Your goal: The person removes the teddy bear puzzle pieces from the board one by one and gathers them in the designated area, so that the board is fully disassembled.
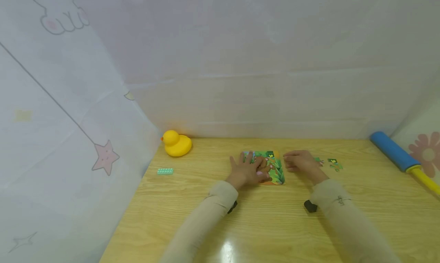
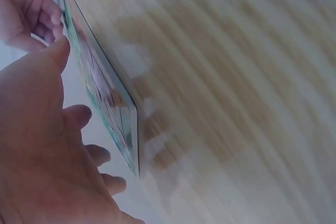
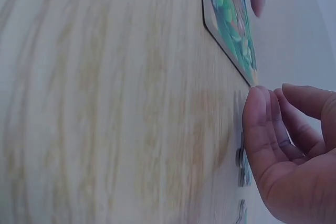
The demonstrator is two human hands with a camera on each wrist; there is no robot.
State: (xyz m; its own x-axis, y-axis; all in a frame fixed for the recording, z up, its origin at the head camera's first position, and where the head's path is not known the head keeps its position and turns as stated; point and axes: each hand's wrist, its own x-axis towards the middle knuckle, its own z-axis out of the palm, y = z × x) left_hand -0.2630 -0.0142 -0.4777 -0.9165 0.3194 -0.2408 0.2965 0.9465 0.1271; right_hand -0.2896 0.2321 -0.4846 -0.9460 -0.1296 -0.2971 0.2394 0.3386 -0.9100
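Note:
A jigsaw puzzle board (image 1: 279, 174) with a green leafy picture and brown animal figures lies flat on the wooden table. Over its left part is my left hand (image 1: 243, 173), fingers spread; in the left wrist view its fingertips are close to the board (image 2: 107, 95). My right hand (image 1: 301, 164) is just off the board's right edge, its fingers loosely bent. In the right wrist view no object shows between those fingers (image 3: 257, 111). Loose puzzle pieces (image 1: 335, 164) lie right of that hand, partly hidden by it. The left hand covers some of the picture.
A yellow rubber duck (image 1: 177, 143) sits at the table's back left, with a small green-and-white patterned strip (image 1: 165, 171) in front. A blue tube with a yellow handle (image 1: 395, 151) lies at the right. Pale curtains (image 1: 220, 102) stand behind the table (image 1: 268, 228).

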